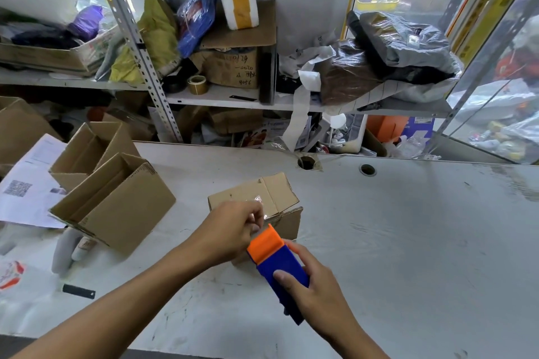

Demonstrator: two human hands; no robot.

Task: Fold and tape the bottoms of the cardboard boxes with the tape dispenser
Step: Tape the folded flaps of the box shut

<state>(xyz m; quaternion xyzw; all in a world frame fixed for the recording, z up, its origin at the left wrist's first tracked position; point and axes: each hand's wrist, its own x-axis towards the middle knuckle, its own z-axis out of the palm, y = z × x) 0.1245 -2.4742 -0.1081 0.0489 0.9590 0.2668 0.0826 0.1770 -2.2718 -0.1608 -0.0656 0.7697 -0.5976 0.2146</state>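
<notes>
Small brown cardboard box point(256, 198) mid-table, bottom up. Our right hand point(315, 285) grips the blue-and-orange tape dispenser point(277, 262) at the box's near edge; left hand point(233, 230) pinches clear tape. We should keep tape taut, centred on the 1 seam.

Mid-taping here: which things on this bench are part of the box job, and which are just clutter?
Job:
- small cardboard box being taped, left hand on it
- blue and orange tape dispenser, gripped by right hand
- two open boxes at left

Lying about:
- printed sheet
- black strip
- tape roll on shelf
</notes>
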